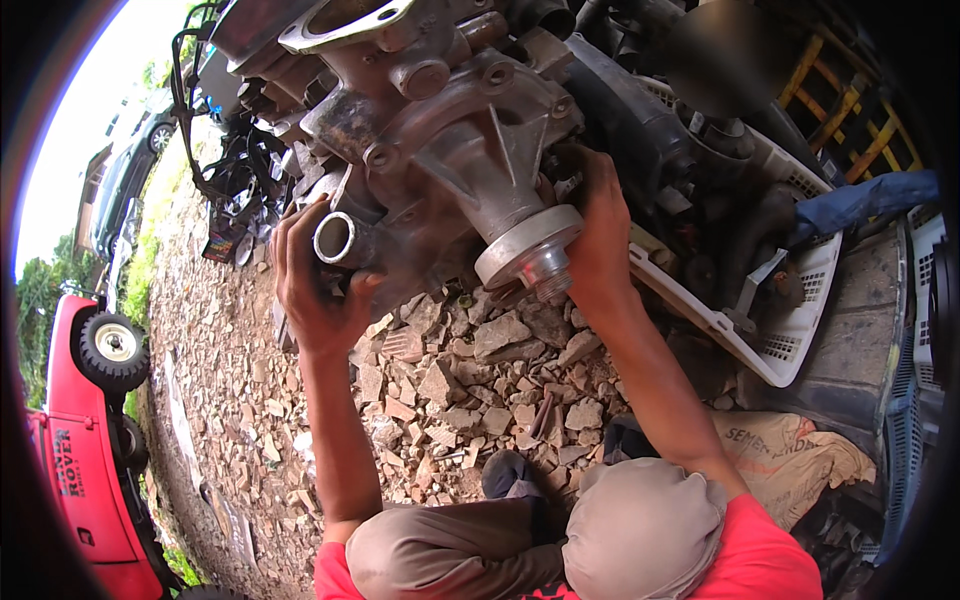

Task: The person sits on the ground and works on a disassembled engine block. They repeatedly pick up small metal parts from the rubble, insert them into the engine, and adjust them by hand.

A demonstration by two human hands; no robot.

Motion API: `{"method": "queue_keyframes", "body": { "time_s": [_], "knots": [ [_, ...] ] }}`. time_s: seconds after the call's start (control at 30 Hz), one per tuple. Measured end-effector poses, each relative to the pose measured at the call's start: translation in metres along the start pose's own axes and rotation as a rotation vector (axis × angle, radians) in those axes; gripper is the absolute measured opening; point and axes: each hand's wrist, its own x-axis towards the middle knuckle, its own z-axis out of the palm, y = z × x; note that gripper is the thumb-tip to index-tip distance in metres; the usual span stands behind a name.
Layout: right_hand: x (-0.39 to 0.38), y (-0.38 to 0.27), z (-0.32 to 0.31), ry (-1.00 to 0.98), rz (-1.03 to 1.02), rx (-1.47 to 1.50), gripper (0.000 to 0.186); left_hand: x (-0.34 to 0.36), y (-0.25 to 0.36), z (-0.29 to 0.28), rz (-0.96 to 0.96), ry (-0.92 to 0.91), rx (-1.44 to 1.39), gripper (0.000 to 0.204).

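Note:
A large grey metal water pump (470, 160), with a ribbed neck, fills the upper middle of the view. Its round hub flange (530, 245) points down toward me, with a threaded shaft end sticking out. My left hand (318, 285) is curled around the pump's left side, beside an open pipe outlet (334, 238); its thumb lies under the outlet. On the other side, my right hand (597, 225) grips the pump behind the flange, its fingertips partly hidden by the casting. A wider, flat-faced opening (345, 20) tops the metal assembly. Whether the pump is bolted to the parts behind cannot be made out.
Broken stone and tile rubble (440, 385) covers the ground. White plastic crates (790, 345) with dark parts stand at right, near a crumpled sack (790, 455). Black cables (185, 110) hang at upper left. A red vehicle (90, 450) stands far left.

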Motion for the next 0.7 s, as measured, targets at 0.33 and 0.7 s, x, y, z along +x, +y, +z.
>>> {"method": "queue_keyframes", "body": {
  "time_s": [0.33,0.7],
  "knots": [
    [-0.003,0.032,0.014,0.035,-0.128,-0.081,0.024,0.000,0.003,0.001,-0.004,0.013,0.020,0.083],
    [0.002,0.030,0.004,0.066,-0.181,0.036,0.028,-0.001,0.002,0.008,0.021,0.071,0.049,0.086]
  ]
}}
